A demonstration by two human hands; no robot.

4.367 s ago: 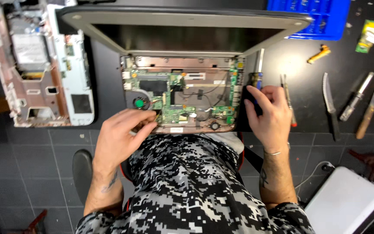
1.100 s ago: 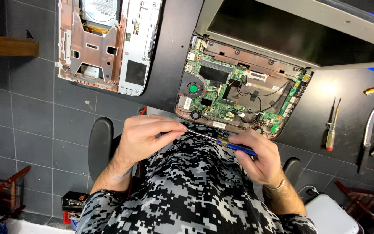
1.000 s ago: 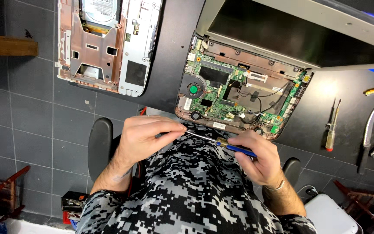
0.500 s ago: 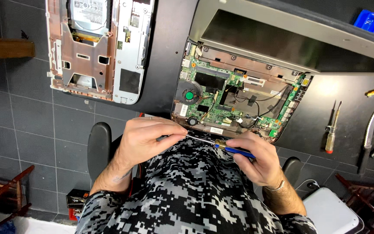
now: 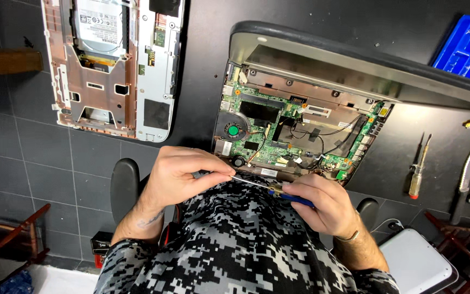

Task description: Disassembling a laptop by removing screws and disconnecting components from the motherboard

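An opened laptop (image 5: 311, 81) lies on the black bench with its green motherboard (image 5: 284, 136) and fan bare. My right hand (image 5: 322, 204) grips a screwdriver (image 5: 278, 190) with a blue and yellow handle, just below the laptop's front edge. My left hand (image 5: 183, 174) is closed, its fingertips pinching at the tip of the screwdriver's thin shaft. Both hands hover over my camouflage shirt, in front of the board.
The laptop's removed bottom shell (image 5: 110, 65) with a hard drive lies at the upper left. A blue parts tray (image 5: 469, 49) sits at the top right. A small screwdriver (image 5: 417, 169), a knife (image 5: 463, 179) and other tools lie on the right.
My hands left the board and came together near my chest, the right one now with the screwdriver. The view shifted and moved closer; over the last second the hands hardly moved.
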